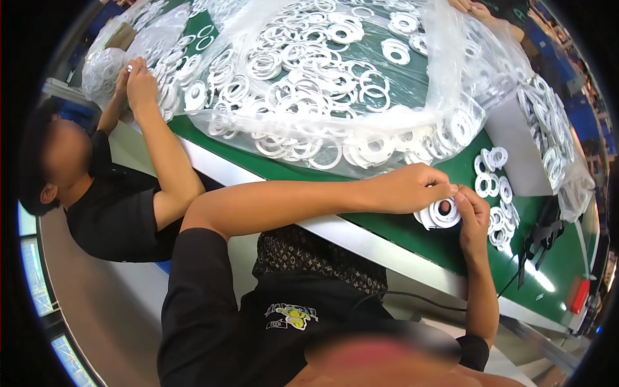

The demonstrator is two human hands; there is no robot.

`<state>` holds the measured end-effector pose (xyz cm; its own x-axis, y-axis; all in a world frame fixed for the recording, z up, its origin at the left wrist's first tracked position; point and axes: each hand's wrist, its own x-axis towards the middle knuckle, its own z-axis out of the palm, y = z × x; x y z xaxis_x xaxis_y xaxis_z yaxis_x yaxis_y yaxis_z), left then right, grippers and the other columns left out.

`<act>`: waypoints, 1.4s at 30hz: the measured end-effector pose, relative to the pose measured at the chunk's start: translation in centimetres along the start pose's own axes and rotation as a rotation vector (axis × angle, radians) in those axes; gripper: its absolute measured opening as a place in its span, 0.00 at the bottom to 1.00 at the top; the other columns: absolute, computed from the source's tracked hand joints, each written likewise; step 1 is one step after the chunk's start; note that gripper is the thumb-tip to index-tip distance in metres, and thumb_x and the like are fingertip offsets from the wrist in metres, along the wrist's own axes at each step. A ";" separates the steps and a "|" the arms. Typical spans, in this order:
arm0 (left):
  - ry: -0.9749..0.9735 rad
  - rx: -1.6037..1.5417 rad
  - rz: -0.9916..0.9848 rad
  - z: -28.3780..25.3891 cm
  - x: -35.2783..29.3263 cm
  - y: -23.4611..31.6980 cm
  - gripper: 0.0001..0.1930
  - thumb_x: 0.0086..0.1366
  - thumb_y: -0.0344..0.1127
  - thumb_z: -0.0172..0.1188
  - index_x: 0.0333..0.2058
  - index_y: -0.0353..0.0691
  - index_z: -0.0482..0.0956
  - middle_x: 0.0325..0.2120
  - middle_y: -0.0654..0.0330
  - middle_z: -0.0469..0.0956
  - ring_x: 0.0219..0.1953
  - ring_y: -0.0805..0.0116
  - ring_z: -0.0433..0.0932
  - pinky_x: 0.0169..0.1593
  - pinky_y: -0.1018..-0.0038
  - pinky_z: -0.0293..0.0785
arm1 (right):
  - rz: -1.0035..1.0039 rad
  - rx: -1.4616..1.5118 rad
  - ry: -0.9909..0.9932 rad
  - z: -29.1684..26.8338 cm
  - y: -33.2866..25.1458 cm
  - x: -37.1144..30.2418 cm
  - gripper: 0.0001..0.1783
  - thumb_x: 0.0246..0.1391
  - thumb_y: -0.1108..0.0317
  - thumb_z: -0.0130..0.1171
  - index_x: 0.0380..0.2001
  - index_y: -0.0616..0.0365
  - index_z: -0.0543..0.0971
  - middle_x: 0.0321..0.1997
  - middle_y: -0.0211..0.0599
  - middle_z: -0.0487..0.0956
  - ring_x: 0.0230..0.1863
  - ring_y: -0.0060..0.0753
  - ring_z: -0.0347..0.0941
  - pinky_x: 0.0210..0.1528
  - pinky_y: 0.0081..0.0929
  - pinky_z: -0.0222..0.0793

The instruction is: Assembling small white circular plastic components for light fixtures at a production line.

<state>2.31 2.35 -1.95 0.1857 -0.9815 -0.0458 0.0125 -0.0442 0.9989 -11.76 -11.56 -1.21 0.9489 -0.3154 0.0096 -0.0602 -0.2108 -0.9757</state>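
Note:
Over the green tabletop, close to its near edge, I hold a round white plastic ring part. A fingertip shows through the hole in its middle. My left hand reaches across from the left, its fingers curled and the thumb pinching at the part's upper edge. On the other side my right hand is closed round the right edge, and its fingertips meet those of my left. Whatever small piece may lie between the fingertips is hidden.
A clear plastic bag full of white rings covers the far middle. Small white rings lie right of my hands, beside a grey box. A black strap lies farther right. At left, a co-worker's hands work; another person's hand shows at top right.

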 end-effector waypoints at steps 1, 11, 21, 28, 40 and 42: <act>-0.014 0.012 -0.059 -0.2 -0.1 0.6 0.18 0.68 0.47 0.48 0.30 0.36 0.75 0.21 0.66 0.72 0.25 0.81 0.67 0.29 0.78 0.65 | 0.008 0.020 0.037 -0.1 0.2 0.0 0.16 0.60 0.65 0.49 0.20 0.63 0.68 0.20 0.22 0.61 0.25 0.15 0.52 0.27 0.18 0.47; 0.159 0.027 0.101 0.1 0.1 -1.1 0.16 0.66 0.43 0.51 0.30 0.34 0.75 0.21 0.61 0.73 0.25 0.78 0.68 0.32 0.75 0.67 | -0.056 -0.085 0.105 0.6 0.8 0.1 0.16 0.61 0.66 0.48 0.20 0.61 0.64 0.21 0.23 0.59 0.25 0.16 0.51 0.28 0.18 0.47; 0.162 0.022 0.040 -0.2 0.0 0.2 0.17 0.64 0.45 0.53 0.30 0.34 0.76 0.19 0.60 0.72 0.23 0.77 0.67 0.29 0.75 0.66 | 0.011 -0.036 0.110 -0.2 0.4 0.3 0.17 0.59 0.66 0.49 0.17 0.58 0.66 0.18 0.20 0.59 0.21 0.12 0.49 0.23 0.16 0.42; 0.242 -0.166 0.063 0.1 -0.2 -0.1 0.19 0.61 0.46 0.60 0.39 0.33 0.74 0.25 0.64 0.75 0.24 0.81 0.69 0.27 0.81 0.66 | -0.019 0.023 0.263 0.3 1.1 0.0 0.15 0.63 0.62 0.48 0.28 0.61 0.74 0.23 0.22 0.66 0.22 0.12 0.56 0.23 0.13 0.49; 0.190 -0.056 0.082 -0.2 0.1 0.2 0.15 0.65 0.43 0.55 0.33 0.35 0.77 0.23 0.66 0.75 0.28 0.82 0.71 0.33 0.83 0.67 | -0.026 -0.031 0.051 0.3 0.0 0.6 0.15 0.59 0.61 0.50 0.26 0.62 0.72 0.22 0.23 0.67 0.25 0.14 0.60 0.28 0.15 0.56; 0.140 -0.003 0.029 -0.1 0.1 0.4 0.15 0.66 0.44 0.55 0.32 0.35 0.77 0.23 0.66 0.75 0.28 0.82 0.71 0.33 0.82 0.67 | -0.051 -0.026 0.009 -0.1 0.6 0.5 0.13 0.59 0.64 0.52 0.24 0.61 0.71 0.20 0.19 0.65 0.23 0.10 0.56 0.24 0.14 0.51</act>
<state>2.45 2.20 -1.51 0.3211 -0.9469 -0.0175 0.0082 -0.0157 0.9998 -11.36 -11.95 -1.71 0.9481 -0.3121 0.0609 -0.0204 -0.2510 -0.9678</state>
